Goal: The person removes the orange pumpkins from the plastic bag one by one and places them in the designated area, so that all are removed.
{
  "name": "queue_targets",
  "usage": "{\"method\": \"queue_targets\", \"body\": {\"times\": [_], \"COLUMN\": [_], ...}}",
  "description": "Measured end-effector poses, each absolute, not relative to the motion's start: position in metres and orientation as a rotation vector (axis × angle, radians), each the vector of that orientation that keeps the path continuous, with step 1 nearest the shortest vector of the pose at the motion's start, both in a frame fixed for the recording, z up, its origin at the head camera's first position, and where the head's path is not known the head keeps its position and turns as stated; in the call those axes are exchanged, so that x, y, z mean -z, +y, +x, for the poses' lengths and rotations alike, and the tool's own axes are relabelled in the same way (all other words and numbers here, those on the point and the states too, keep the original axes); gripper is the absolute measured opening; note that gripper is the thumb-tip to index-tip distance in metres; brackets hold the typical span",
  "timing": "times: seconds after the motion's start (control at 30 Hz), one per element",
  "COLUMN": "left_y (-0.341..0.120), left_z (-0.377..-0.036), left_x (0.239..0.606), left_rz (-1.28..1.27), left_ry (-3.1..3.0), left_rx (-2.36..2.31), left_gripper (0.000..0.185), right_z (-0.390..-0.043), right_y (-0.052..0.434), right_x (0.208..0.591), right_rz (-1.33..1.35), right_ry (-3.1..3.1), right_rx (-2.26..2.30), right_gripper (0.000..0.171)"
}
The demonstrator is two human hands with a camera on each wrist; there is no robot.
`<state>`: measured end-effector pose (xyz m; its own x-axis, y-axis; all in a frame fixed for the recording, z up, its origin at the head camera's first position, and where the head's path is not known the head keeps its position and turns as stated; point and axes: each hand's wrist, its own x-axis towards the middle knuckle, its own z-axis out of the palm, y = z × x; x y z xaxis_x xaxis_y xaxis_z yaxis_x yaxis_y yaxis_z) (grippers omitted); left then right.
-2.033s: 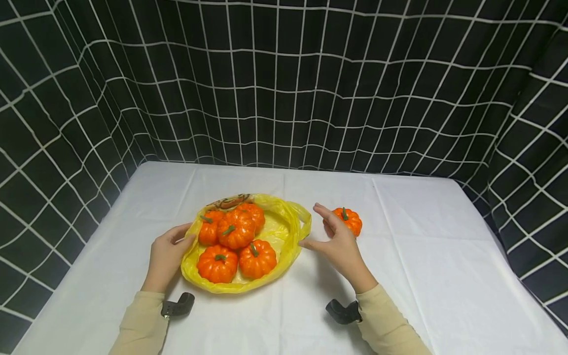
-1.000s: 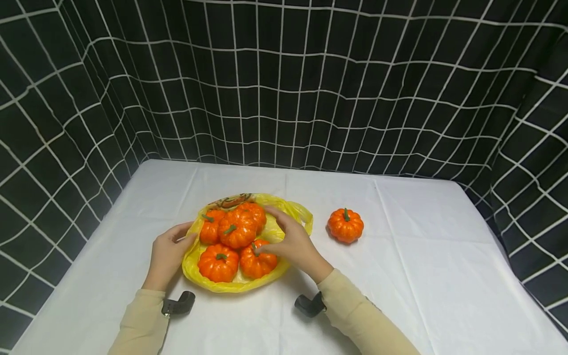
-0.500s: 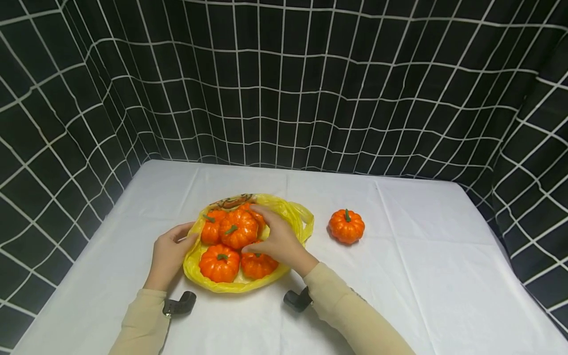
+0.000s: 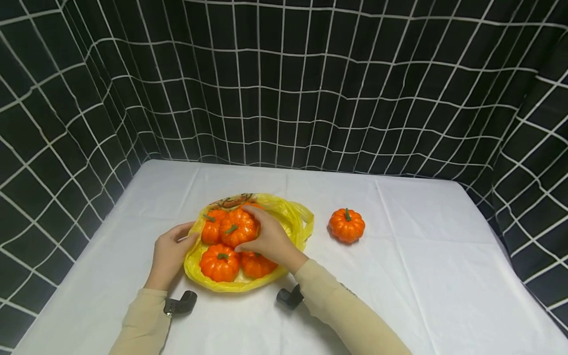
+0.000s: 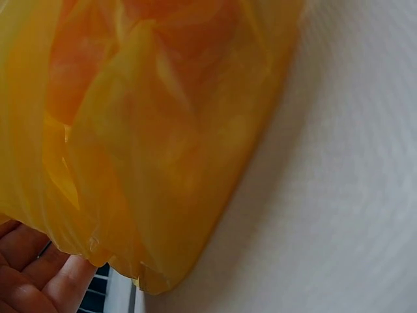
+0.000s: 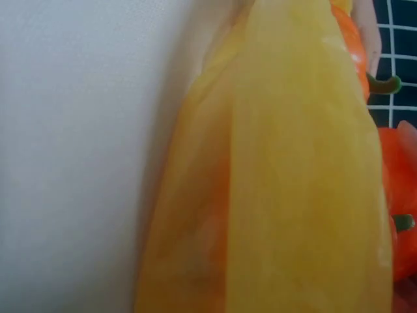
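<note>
A yellow plastic bag (image 4: 298,224) lies with its mouth rolled wide, several small orange pumpkins inside. At its left edge my left hand (image 4: 167,254) pinches the rim; the left wrist view shows curled fingers (image 5: 45,270) against the bag wall. My right hand (image 4: 272,236) reaches in from the right, its fingers and thumb spanning the upper and lower sides of the top pumpkin (image 4: 236,226), which sits on the others. Beneath this hand a lower right pumpkin (image 4: 256,267) is partly covered, and one at the back is mostly hidden. Another pumpkin (image 4: 220,266) lies at the front left.
One more pumpkin (image 4: 347,225) stands upright on the white tablecloth (image 4: 399,276), to the right of the bag. Black curtains with a white grid (image 4: 284,88) rise behind the table and along both sides.
My right hand has come left from beside the loose pumpkin, over the bag's right rim and onto the top pumpkin. The left hand has stayed at the left rim.
</note>
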<state>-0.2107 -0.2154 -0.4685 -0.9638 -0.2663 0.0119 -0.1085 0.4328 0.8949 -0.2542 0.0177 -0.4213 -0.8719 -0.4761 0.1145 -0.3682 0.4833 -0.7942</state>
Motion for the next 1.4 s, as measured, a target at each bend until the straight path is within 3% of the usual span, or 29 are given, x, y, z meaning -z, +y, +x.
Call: {"method": "queue_targets", "body": {"times": [0.7, 1.4], "left_y": [-0.215, -0.212], "left_z": [-0.209, -0.21], "left_x": [0.468, 0.465], "left_rz": [0.345, 0.348], "left_ry": [-2.552, -2.565], "left_rx": [1.565, 1.541], "left_gripper": [0.041, 0.041], "right_z": [-0.249, -0.233], "right_y": [0.027, 0.079], "right_x": [0.413, 0.389], "right_rz": [-0.538, -0.358], "right_ry": [2.562, 2.583], "right_rx": [1.495, 1.635], "right_gripper": [0.087, 0.082]}}
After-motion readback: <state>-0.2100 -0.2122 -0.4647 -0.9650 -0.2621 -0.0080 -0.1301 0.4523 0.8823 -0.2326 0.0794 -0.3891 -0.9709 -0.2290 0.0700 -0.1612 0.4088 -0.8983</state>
